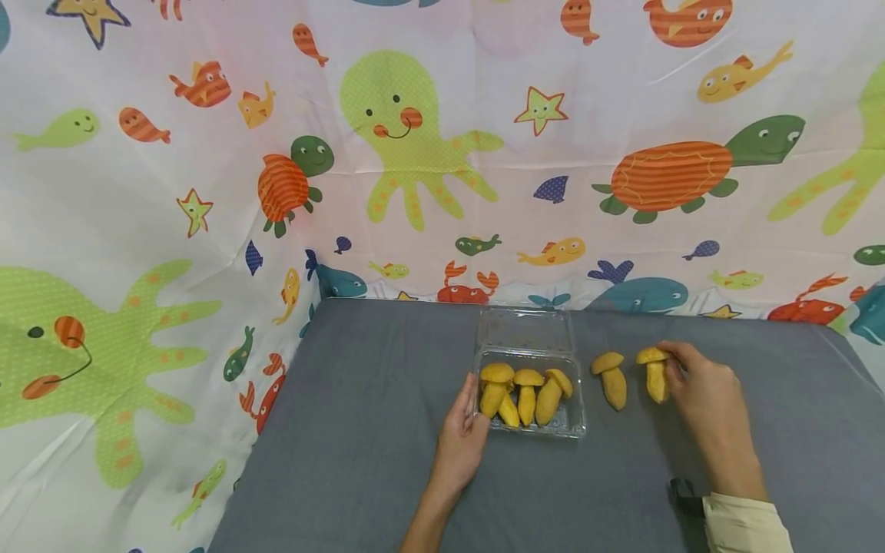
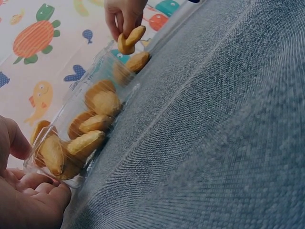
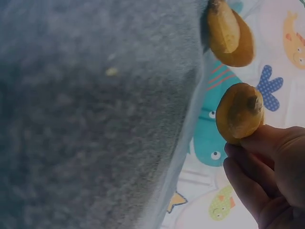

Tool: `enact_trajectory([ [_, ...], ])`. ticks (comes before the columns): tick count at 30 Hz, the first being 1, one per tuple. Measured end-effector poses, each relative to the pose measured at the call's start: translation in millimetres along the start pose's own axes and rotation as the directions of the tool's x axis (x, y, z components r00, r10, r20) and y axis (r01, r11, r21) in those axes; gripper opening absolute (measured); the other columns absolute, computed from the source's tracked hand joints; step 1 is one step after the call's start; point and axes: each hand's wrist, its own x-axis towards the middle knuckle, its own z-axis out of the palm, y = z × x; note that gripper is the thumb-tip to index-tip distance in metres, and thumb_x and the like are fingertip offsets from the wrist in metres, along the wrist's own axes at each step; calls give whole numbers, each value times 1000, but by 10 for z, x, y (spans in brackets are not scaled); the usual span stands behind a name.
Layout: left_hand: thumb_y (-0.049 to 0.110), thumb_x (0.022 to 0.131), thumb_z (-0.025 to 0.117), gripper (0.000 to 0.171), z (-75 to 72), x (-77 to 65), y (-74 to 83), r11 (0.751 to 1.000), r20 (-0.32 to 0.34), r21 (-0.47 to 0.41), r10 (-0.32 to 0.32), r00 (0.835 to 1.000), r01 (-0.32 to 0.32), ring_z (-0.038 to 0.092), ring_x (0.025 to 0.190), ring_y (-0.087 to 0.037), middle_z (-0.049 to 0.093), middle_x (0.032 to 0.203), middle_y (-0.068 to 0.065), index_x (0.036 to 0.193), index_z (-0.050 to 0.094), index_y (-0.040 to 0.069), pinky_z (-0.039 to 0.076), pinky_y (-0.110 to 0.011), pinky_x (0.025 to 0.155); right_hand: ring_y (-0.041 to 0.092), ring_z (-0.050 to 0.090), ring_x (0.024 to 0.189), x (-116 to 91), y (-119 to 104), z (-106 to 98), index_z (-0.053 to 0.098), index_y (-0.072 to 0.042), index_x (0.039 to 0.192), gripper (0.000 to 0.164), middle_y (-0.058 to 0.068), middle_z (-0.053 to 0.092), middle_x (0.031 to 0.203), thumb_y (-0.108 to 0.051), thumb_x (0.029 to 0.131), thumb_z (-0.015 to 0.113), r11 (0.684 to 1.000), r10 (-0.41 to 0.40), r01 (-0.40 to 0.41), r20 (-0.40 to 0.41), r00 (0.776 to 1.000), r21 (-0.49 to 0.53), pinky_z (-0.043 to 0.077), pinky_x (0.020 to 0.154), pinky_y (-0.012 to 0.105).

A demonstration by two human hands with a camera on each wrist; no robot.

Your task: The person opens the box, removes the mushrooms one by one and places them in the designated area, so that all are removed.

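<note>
My right hand [image 1: 712,411] pinches a yellow mushroom [image 1: 656,376] by its cap, between thumb and fingers. In the right wrist view this mushroom [image 3: 243,112] has its stem end towards the camera. A second mushroom [image 1: 611,382] lies on the cloth to its left, beside the box. My left hand [image 1: 462,442] grips the left side of a clear plastic box [image 1: 579,418], thumb on one side and fingers curled under the edge in the left wrist view. Several mushrooms [image 1: 527,395] lie in the box, caps towards the back.
The box's hinged lid [image 1: 525,330] is folded back flat on the grey cloth [image 1: 366,430]. Behind and to the left hangs a white curtain [image 1: 442,261] printed with sea animals. A dark strap [image 1: 686,498] is by the right sleeve [image 1: 747,524].
</note>
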Motion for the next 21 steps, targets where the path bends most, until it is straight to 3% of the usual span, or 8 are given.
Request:
enact_trajectory([
  [21, -4, 102, 46, 73, 3, 7, -4, 1000, -7, 7, -11, 1000, 11, 21, 160, -21, 25, 173, -11, 168, 18, 2, 21, -36, 125, 32, 54, 60, -38, 107, 15, 71, -1, 122, 29, 33, 72, 98, 3, 94, 69, 998, 67, -64, 214, 975, -18, 41, 51, 44],
])
